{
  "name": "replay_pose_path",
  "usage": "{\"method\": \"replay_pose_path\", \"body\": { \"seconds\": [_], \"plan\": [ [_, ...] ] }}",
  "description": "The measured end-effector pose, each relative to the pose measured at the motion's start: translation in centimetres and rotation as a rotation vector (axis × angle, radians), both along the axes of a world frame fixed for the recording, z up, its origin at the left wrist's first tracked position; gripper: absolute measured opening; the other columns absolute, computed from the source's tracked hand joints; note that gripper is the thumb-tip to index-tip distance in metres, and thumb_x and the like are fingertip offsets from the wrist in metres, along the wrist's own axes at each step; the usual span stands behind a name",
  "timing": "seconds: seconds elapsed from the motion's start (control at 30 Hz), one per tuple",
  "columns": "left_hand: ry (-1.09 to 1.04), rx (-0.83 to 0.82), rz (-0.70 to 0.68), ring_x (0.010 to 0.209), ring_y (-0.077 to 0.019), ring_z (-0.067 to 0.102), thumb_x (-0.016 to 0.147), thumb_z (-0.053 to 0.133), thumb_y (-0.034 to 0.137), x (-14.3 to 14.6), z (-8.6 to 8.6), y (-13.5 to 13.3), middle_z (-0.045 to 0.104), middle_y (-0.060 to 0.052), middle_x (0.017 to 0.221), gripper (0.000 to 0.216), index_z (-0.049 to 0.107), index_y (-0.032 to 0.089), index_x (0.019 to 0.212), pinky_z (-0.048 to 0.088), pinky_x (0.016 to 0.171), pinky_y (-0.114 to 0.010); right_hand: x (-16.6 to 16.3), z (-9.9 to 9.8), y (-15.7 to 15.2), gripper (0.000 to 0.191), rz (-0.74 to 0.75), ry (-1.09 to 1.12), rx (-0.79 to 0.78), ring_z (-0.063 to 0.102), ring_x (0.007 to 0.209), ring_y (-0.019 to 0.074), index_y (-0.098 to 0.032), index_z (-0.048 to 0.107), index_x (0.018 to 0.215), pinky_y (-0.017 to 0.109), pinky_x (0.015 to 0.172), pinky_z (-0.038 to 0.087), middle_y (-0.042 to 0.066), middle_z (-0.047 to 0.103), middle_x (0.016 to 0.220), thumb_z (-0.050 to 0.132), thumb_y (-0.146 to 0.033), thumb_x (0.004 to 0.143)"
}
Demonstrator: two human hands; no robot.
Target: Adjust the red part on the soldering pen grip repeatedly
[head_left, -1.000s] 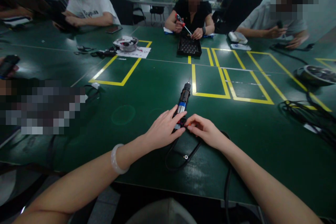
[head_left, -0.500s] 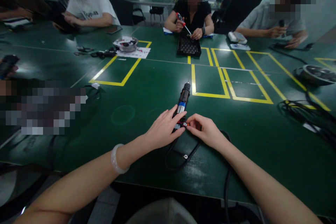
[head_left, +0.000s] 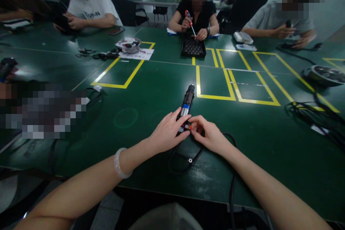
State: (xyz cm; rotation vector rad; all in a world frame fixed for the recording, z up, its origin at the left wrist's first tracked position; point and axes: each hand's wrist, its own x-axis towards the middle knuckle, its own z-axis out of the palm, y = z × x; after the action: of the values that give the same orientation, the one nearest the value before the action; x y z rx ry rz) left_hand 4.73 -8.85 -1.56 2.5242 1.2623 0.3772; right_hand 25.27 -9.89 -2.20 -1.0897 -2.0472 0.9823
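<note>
An electric screwdriver (head_left: 188,97) with a thin bit lies on the green table, pointing away from me. A silver motor section and a blue band (head_left: 185,106) show along it, and small red and orange parts (head_left: 187,127) are exposed at its near end. My left hand (head_left: 168,129) lies over that near end, thumb and fingers closed around it. From the right, my right hand (head_left: 206,132) has thumb and forefinger closed at the orange part; what lies between the fingertips is too small to tell. A black cable (head_left: 185,171) loops below my hands.
Yellow tape rectangles (head_left: 215,97) mark the green table (head_left: 151,201). Opposite, a person works with a red-handled screwdriver (head_left: 191,25) over a black tray (head_left: 194,48). Dishes of parts (head_left: 129,45) stand at the back left. Coiled black cables (head_left: 304,111) lie at right.
My right fingers have shifted slightly at the orange part, showing more of it. My left hand stays on the screwdriver. Across the table, the person's screwdriver stands more upright.
</note>
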Motion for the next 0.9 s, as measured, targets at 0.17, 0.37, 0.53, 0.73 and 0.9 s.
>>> {"method": "replay_pose_path", "body": {
  "seconds": [0.17, 0.37, 0.53, 0.73, 0.9],
  "plan": [
    [-0.015, -0.022, 0.033, 0.136, -0.031, 0.04, 0.092, 0.051, 0.047, 0.1, 0.1, 0.2, 0.035, -0.013, 0.152, 0.048, 0.05, 0.026, 0.135, 0.039, 0.106, -0.047, 0.0, 0.0, -0.1, 0.04, 0.032, 0.004, 0.008, 0.062, 0.077, 0.0141, -0.02, 0.048, 0.121, 0.027, 0.07, 0.049, 0.002, 0.063, 0.09, 0.052, -0.007, 0.083],
    [0.015, -0.004, 0.044, 0.128, -0.0345, 0.046, 0.091, 0.051, 0.052, 0.2, 0.1, 1.0, 0.03, -0.01, 0.155, 0.042, 0.057, 0.032, 0.127, 0.042, 0.1, -0.052, 0.0, 0.1, -0.2, 0.045, 0.057, 0.006, 0.002, 0.062, 0.082, 0.0143, -0.02, 0.048, 0.125, 0.027, 0.074, 0.05, 0.002, 0.064, 0.094, 0.053, -0.005, 0.083],
    [0.005, 0.018, 0.04, 0.126, -0.034, 0.047, 0.091, 0.053, 0.047, 0.4, 0.2, 1.4, 0.033, -0.013, 0.152, 0.035, 0.062, 0.027, 0.118, 0.042, 0.099, -0.05, 0.2, 0.3, -0.1, 0.045, 0.046, 0.026, -0.002, 0.063, 0.085, 0.0142, -0.021, 0.048, 0.125, 0.028, 0.077, 0.051, 0.002, 0.065, 0.096, 0.053, -0.004, 0.084],
    [0.029, 0.048, 0.019, 0.126, -0.0333, 0.045, 0.088, 0.056, 0.046, -0.3, 0.0, 2.0, 0.032, -0.012, 0.152, 0.034, 0.061, 0.027, 0.116, 0.042, 0.099, -0.05, 1.1, 0.7, 0.2, 0.029, -0.037, 0.001, 0.127, 0.063, 0.094, 0.0176, -0.021, 0.056, 0.116, 0.033, 0.084, 0.051, 0.006, 0.067, 0.102, 0.053, -0.011, 0.088],
    [0.042, 0.04, 0.073, 0.127, -0.0331, 0.044, 0.088, 0.055, 0.047, -2.2, -0.2, 3.6, 0.031, -0.011, 0.152, 0.034, 0.061, 0.026, 0.114, 0.039, 0.102, -0.05, 1.6, 0.8, 0.4, 0.032, -0.127, 0.031, 0.211, 0.063, 0.1, 0.0201, -0.022, 0.056, 0.12, 0.035, 0.084, 0.052, 0.007, 0.066, 0.109, 0.052, -0.013, 0.089]
  ]
}}
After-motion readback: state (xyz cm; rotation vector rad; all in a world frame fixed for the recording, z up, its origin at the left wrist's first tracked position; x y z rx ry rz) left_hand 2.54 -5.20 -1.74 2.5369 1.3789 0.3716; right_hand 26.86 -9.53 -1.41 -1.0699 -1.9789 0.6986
